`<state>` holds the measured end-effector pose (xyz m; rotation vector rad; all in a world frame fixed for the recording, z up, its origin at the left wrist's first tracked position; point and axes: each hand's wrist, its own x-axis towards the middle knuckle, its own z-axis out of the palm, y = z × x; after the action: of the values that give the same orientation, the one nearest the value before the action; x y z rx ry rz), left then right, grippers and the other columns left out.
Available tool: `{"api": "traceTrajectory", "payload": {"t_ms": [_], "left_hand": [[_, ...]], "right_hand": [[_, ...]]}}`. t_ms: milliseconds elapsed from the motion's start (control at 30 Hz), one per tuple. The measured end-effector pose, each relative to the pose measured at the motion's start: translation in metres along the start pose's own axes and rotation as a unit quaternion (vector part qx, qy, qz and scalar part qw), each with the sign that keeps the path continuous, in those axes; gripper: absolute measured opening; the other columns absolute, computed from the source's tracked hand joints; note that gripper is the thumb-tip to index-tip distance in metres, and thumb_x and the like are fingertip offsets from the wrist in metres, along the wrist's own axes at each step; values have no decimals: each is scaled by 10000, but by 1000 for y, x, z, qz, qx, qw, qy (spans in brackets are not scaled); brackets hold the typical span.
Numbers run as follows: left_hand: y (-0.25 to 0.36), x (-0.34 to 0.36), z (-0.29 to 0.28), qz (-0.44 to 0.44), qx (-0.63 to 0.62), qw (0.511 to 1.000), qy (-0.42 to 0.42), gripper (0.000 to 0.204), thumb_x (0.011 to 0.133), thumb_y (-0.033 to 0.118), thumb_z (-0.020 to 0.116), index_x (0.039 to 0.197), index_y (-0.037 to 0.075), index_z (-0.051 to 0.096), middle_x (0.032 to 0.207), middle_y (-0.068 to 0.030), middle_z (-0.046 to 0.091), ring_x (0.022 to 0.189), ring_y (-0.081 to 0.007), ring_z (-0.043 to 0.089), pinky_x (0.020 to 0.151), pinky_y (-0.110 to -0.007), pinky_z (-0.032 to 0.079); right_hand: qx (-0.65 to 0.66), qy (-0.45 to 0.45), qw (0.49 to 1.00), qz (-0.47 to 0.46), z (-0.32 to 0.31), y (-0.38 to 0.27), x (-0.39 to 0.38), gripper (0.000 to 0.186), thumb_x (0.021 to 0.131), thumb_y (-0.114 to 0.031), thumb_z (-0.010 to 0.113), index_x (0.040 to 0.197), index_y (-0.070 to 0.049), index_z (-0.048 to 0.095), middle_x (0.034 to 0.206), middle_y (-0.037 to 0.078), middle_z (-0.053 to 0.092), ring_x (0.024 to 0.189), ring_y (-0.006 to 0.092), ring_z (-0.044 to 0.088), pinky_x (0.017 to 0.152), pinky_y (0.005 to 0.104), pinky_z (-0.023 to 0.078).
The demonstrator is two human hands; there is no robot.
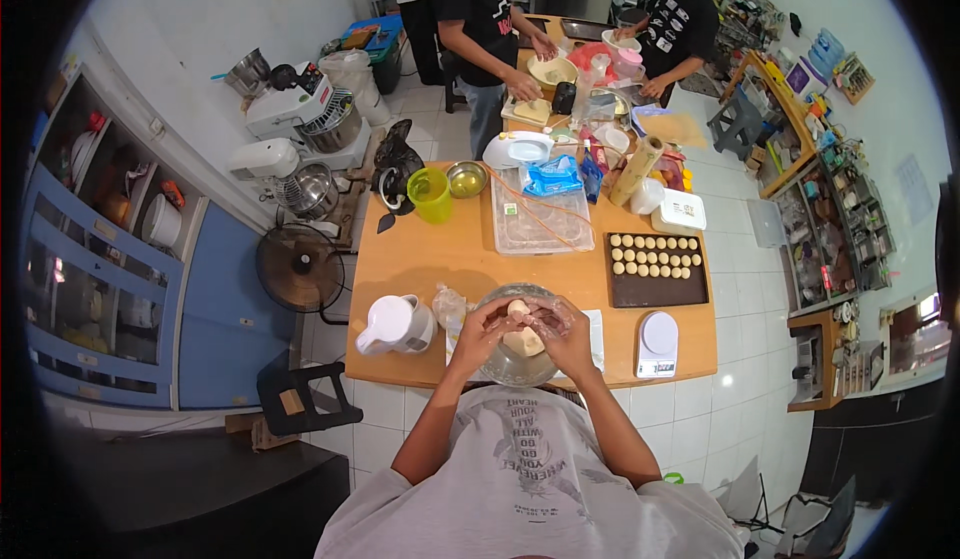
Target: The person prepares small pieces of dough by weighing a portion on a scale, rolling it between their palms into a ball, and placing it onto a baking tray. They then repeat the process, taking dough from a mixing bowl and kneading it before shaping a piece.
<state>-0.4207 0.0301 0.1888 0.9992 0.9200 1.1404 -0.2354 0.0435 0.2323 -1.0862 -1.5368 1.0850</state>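
Note:
My left hand (482, 327) and my right hand (566, 333) meet over a wide clear bowl (508, 367) at the table's near edge. Their curled fingers hold a small pale lump of dough (518, 308) between them. Below the fingers shows a larger piece of dough (524, 343); whether it rests in the bowl or is held as well, I cannot tell. Bits of dough cling to my fingertips. To the right, a dark baking tray (655, 292) bears rows of small round dough balls (655, 257). A white kitchen scale (657, 344) stands nearer me.
Left of the bowl are a white pitcher (398, 325) and a plastic bag (450, 307). Farther off stand a lidded plastic container (540, 221), a yellow-green cup (430, 197) and a steel bowl (467, 179). Two people work at the far end. A floor fan (300, 267) stands left.

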Motion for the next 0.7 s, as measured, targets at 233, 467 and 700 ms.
{"api": "traceTrajectory", "payload": {"t_ms": [233,467,700], "left_hand": [[-1,-6,2,-35,5,999,-16,445,1063,183,630,1456,-16,563,1264,-106,694,1069,-167,697,965,-303,572],[-4,-7,1,24,54,998,-20,438,1065,200,631,1449,-3,581,1279,-101,693,1167,-156,650,1037,-318,519],[-6,-4,3,-79,43,995,-45,444,1060,210,640,1438,-16,587,1306,-105,681,1196,-160,638,1044,-315,527]], "right_hand": [[-89,-6,995,-37,-4,4,-2,122,926,26,722,1046,45,740,1034,116,735,919,178,726,808,315,603],[29,-6,997,68,0,23,-11,124,957,-3,725,1071,43,713,1043,85,719,948,145,697,826,292,572],[-89,28,995,-25,-11,13,-15,78,916,-20,758,973,20,724,984,141,731,864,203,715,769,313,566]]}}
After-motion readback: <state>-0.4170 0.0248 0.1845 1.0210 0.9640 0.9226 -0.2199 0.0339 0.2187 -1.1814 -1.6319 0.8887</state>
